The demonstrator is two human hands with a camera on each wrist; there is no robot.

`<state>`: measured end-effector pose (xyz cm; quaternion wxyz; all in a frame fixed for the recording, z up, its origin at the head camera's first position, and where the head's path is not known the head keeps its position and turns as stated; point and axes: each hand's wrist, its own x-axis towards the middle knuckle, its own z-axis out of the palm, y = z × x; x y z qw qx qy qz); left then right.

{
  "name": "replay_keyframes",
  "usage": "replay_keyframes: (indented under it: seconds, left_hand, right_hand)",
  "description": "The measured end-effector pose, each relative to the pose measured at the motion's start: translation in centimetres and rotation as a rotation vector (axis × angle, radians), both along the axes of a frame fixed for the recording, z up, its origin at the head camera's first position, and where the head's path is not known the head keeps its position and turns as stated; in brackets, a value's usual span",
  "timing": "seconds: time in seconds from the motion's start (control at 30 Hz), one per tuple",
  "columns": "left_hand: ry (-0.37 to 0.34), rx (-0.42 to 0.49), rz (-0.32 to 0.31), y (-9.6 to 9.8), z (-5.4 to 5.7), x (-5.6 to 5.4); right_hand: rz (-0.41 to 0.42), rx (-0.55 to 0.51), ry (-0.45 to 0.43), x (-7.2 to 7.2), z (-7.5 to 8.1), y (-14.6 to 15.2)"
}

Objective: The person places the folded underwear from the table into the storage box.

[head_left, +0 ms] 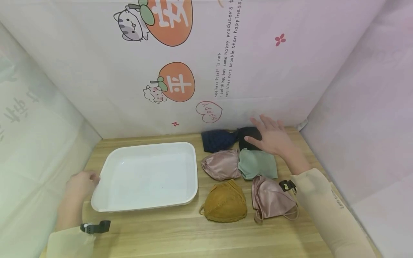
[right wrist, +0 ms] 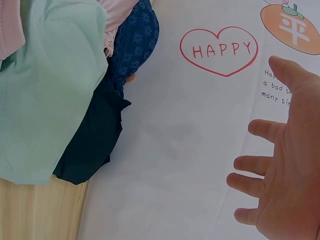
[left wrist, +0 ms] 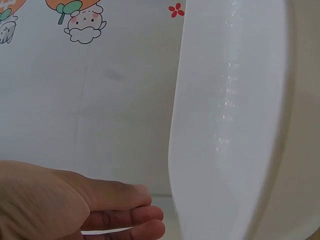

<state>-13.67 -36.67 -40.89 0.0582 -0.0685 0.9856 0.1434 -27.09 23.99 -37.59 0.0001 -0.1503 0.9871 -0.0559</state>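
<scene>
At the left, my left hand (head_left: 80, 184) is beside the white tray (head_left: 145, 210), its fingers loosely bent. The left wrist view shows these fingers (left wrist: 142, 216) just short of the tray's wall, holding nothing. My right hand (head_left: 272, 139) is spread above a black folded garment (head_left: 246, 138). Close by lie a navy patterned folded bra (head_left: 217, 140) and a mint-green folded garment (head_left: 258, 164). Nearer are a pale pink satin one (head_left: 222, 165), a mustard folded bra (head_left: 226, 201) with a strap loop, and a pink satin one (head_left: 272, 199) with thin straps.
All this lies on a wooden table (head_left: 155, 233). A white printed sheet (head_left: 251, 71) rises behind it, with further white sheets at left and right (head_left: 364, 107). The garments lie right of the tray, the navy and black ones close to the back sheet.
</scene>
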Motion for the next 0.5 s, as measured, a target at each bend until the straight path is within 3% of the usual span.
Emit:
replay_keyframes:
  seconds: [0.5]
  left_hand:
    - [-0.069,0.040,0.001,-0.92,-0.95,0.57]
  right_hand:
    - [0.008,0.009,-0.001,-0.37,-0.11,-0.22]
